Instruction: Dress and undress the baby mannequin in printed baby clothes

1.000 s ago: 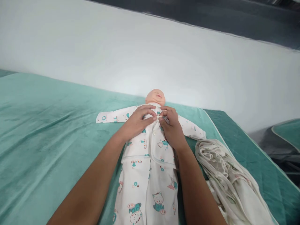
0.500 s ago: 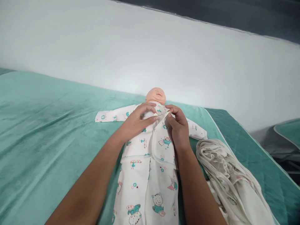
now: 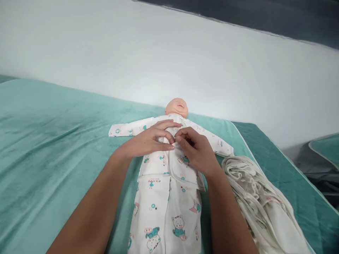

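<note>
A baby doll (image 3: 177,106) lies on its back on a teal blanket (image 3: 53,141), arms spread, dressed in a white printed romper (image 3: 166,197). My left hand (image 3: 148,141) rests on the doll's chest, fingers pinching the left edge of the romper's front opening. My right hand (image 3: 197,151) meets it from the right, fingertips pinched on the opposite edge of the fabric by a small snap button. The two hands touch at the fingertips over the middle of the chest.
A crumpled cream cloth (image 3: 259,201) lies to the right of the doll, beside my right forearm. A white wall (image 3: 185,60) rises behind the bed. The bed's right edge (image 3: 278,155) drops off toward another teal surface (image 3: 325,148).
Both hands have slid a little lower on the doll's chest, from the collar to a spot further down the front opening, and my right hand has turned more inward.
</note>
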Tool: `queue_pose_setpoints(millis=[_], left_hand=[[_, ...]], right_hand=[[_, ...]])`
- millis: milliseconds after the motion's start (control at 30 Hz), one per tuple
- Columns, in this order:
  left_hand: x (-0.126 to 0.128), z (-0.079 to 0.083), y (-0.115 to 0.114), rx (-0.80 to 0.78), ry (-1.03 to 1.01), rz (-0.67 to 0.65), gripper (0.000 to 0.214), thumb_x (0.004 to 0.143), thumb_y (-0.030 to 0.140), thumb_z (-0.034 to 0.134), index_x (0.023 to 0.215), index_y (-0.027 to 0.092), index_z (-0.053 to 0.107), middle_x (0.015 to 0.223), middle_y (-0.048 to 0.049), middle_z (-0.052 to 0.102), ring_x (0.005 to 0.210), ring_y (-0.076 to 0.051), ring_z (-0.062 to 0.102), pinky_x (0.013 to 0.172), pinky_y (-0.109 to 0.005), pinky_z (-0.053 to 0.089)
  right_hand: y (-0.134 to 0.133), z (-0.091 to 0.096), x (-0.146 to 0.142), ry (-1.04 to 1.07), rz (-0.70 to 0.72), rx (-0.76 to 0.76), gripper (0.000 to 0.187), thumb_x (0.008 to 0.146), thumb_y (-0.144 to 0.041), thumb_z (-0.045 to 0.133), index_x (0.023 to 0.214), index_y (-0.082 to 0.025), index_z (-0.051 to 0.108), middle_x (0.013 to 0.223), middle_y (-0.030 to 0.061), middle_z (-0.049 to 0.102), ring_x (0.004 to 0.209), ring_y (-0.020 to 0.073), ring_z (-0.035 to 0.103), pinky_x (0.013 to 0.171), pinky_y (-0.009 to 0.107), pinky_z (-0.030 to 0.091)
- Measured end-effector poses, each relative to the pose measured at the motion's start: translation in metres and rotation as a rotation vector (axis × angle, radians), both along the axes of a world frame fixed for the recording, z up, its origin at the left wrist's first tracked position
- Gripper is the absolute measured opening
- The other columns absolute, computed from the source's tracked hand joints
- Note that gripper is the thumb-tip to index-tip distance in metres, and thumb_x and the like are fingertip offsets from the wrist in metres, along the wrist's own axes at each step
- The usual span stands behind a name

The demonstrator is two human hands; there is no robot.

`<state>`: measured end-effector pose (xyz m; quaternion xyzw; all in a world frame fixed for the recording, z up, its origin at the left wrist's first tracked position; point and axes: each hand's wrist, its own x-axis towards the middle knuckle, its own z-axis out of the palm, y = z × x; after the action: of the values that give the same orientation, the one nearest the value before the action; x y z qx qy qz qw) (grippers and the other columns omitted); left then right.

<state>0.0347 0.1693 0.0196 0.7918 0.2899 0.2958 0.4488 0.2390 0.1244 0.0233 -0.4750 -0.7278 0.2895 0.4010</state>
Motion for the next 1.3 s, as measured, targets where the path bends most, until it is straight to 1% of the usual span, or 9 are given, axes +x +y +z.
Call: queue_pose_setpoints(millis=[67, 233, 400, 700, 833, 933, 1033, 1133, 1300], left_hand=[[0.0, 0.001, -0.001, -0.011, 0.003, 0.004, 0.01, 0.083, 0.038, 0.068, 0.082, 0.031, 0.075, 0.157, 0.004, 0.043, 0.152, -0.03, 0.026, 0.099, -0.043, 0.053], [-0.001, 0.003, -0.001, 0.015, 0.027, -0.011, 0.01, 0.085, 0.034, 0.066, 0.086, 0.033, 0.076, 0.158, 0.0067, 0.042, 0.152, -0.029, 0.026, 0.101, -0.042, 0.052], [-0.003, -0.001, 0.002, 0.082, 0.056, -0.033, 0.017, 0.089, 0.036, 0.063, 0.097, 0.037, 0.078, 0.159, 0.0078, 0.04, 0.154, -0.027, 0.022, 0.113, -0.045, 0.043], [0.001, -0.003, 0.002, 0.056, 0.047, -0.012, 0.011, 0.086, 0.039, 0.067, 0.082, 0.031, 0.073, 0.157, 0.0071, 0.042, 0.153, -0.027, 0.024, 0.112, -0.046, 0.043], [0.003, -0.001, 0.001, 0.08, 0.039, 0.001, 0.017, 0.086, 0.041, 0.066, 0.078, 0.027, 0.066, 0.156, 0.0056, 0.043, 0.151, -0.027, 0.026, 0.112, -0.046, 0.041], [0.003, 0.0, -0.001, 0.035, 0.004, 0.029, 0.021, 0.086, 0.041, 0.066, 0.078, 0.023, 0.06, 0.156, 0.0025, 0.045, 0.145, -0.029, 0.036, 0.107, -0.046, 0.043], [0.003, -0.002, -0.002, -0.022, -0.093, 0.138, 0.024, 0.085, 0.038, 0.065, 0.074, 0.021, 0.053, 0.153, -0.0012, 0.049, 0.138, -0.029, 0.045, 0.104, -0.046, 0.042], [0.004, -0.01, 0.004, -0.038, -0.214, 0.347, 0.023, 0.08, 0.027, 0.063, 0.07, 0.02, 0.043, 0.142, -0.0021, 0.058, 0.129, -0.026, 0.053, 0.102, -0.042, 0.042], [-0.008, -0.025, 0.024, -0.072, -0.223, 0.765, 0.017, 0.068, 0.016, 0.055, 0.067, 0.02, 0.038, 0.112, -0.002, 0.071, 0.092, -0.019, 0.063, 0.076, -0.031, 0.046]], right_hand=[[-0.003, 0.002, -0.002, 0.004, 0.026, -0.02, 0.014, 0.096, -0.037, 0.057, 0.091, -0.024, 0.061, 0.073, -0.0032, 0.056, 0.064, 0.0122, 0.046, 0.06, 0.027, 0.034], [-0.002, -0.004, -0.004, 0.225, 0.021, -0.096, 0.016, 0.093, -0.04, 0.061, 0.092, -0.024, 0.06, 0.069, -0.0046, 0.048, 0.056, 0.0102, 0.037, 0.054, 0.026, 0.03], [0.001, -0.009, -0.004, 0.32, 0.021, -0.111, 0.017, 0.093, -0.041, 0.063, 0.094, -0.024, 0.06, 0.067, -0.0057, 0.042, 0.054, 0.0093, 0.031, 0.051, 0.026, 0.025], [0.001, -0.011, -0.004, 0.247, 0.023, -0.08, 0.016, 0.094, -0.04, 0.06, 0.093, -0.024, 0.062, 0.068, -0.0049, 0.045, 0.055, 0.0095, 0.033, 0.051, 0.026, 0.027], [0.001, -0.011, -0.005, 0.335, 0.045, -0.102, 0.014, 0.093, -0.038, 0.063, 0.094, -0.023, 0.063, 0.065, -0.0061, 0.044, 0.052, 0.008, 0.031, 0.049, 0.025, 0.025], [0.0, -0.011, -0.008, 0.443, 0.01, -0.116, 0.015, 0.091, -0.038, 0.064, 0.092, -0.023, 0.062, 0.062, -0.0074, 0.043, 0.048, 0.0069, 0.03, 0.046, 0.024, 0.024], [0.001, -0.01, -0.009, 0.534, -0.094, -0.095, 0.015, 0.089, -0.037, 0.065, 0.088, -0.023, 0.062, 0.059, -0.0079, 0.042, 0.045, 0.0069, 0.031, 0.044, 0.023, 0.024], [0.004, -0.011, -0.006, 0.584, -0.273, -0.019, 0.016, 0.086, -0.037, 0.067, 0.081, -0.022, 0.063, 0.061, -0.0062, 0.044, 0.051, 0.0078, 0.035, 0.048, 0.023, 0.027], [0.011, -0.02, 0.02, 0.474, -0.586, -0.04, 0.025, 0.081, -0.043, 0.067, 0.073, -0.02, 0.058, 0.062, -0.0055, 0.046, 0.057, 0.0099, 0.038, 0.055, 0.025, 0.03]])
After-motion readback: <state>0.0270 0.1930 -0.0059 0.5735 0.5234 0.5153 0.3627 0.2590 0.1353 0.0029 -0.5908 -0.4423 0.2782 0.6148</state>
